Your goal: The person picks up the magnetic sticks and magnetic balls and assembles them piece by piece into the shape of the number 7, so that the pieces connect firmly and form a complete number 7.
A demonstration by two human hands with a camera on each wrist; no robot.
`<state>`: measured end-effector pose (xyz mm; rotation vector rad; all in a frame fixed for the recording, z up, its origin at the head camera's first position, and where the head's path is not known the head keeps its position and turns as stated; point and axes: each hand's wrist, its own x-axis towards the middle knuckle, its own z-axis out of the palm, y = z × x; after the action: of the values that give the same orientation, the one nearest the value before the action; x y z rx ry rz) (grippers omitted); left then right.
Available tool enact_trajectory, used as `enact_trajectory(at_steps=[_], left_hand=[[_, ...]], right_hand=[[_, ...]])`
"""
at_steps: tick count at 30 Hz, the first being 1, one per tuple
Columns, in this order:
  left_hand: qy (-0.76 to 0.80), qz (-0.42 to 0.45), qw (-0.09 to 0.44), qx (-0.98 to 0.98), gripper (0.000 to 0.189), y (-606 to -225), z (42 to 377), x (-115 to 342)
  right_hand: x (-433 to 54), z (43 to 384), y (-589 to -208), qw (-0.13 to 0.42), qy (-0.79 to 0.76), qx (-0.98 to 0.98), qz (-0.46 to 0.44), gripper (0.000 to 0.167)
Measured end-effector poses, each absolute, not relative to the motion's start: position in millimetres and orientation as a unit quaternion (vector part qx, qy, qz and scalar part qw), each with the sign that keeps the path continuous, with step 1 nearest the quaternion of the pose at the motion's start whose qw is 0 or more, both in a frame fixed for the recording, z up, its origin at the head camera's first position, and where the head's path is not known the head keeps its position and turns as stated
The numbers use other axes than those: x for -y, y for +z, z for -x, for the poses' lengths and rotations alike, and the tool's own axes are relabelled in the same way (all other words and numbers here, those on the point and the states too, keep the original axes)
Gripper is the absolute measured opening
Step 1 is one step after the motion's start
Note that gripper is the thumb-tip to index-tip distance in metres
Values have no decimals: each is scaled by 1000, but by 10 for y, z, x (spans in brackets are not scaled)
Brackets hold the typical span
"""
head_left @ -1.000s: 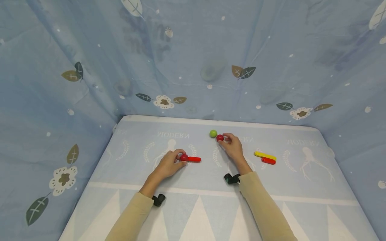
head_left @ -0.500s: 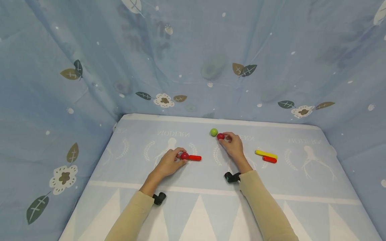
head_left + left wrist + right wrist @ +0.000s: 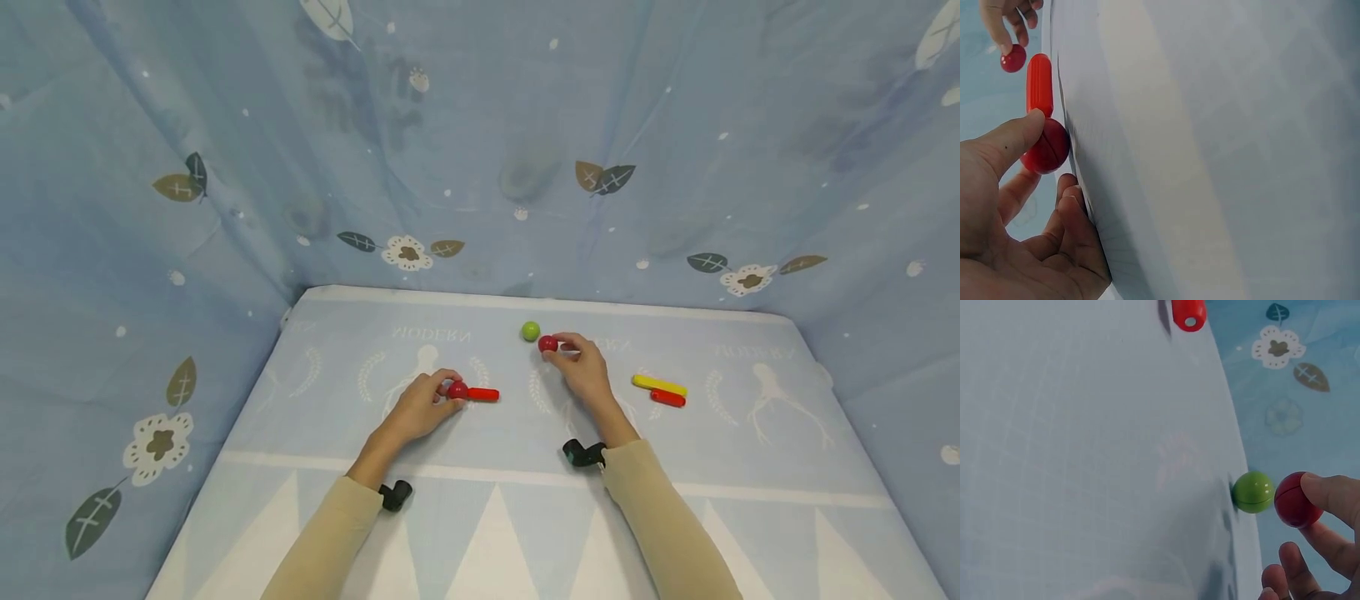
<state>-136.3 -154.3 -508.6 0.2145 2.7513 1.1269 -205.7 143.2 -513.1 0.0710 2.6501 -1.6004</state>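
My left hand (image 3: 425, 406) pinches a dark red ball (image 3: 1047, 147) between thumb and a finger, the other fingers curled below. A red ridged stick (image 3: 483, 394) lines up with that ball on its right, one end right at the ball. Farther back, my right hand (image 3: 587, 371) holds a second dark red ball (image 3: 1295, 500), with a seam around it, between thumb and fingertip. Just left of this ball sits a glossy green ball (image 3: 1252, 492), with a narrow gap showing between them in the right wrist view.
To the right on the table (image 3: 750, 467), a yellow stick (image 3: 660, 384) and a shorter red stick (image 3: 668, 398) lie side by side. A blue patterned cloth (image 3: 480, 125) hangs behind the table's back edge.
My right wrist and forearm have shifted slightly right and toward me, while the ball in that hand stays by the green one. The left hand has held its place.
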Motion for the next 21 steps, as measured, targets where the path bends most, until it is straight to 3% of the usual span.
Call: enact_trajectory(at_steps=[21], left_hand=[[369,-65,83,-923,40,-5085,1357,1533]], right_hand=[[-1337,1646,-5124,48,-518,-854,1,38]])
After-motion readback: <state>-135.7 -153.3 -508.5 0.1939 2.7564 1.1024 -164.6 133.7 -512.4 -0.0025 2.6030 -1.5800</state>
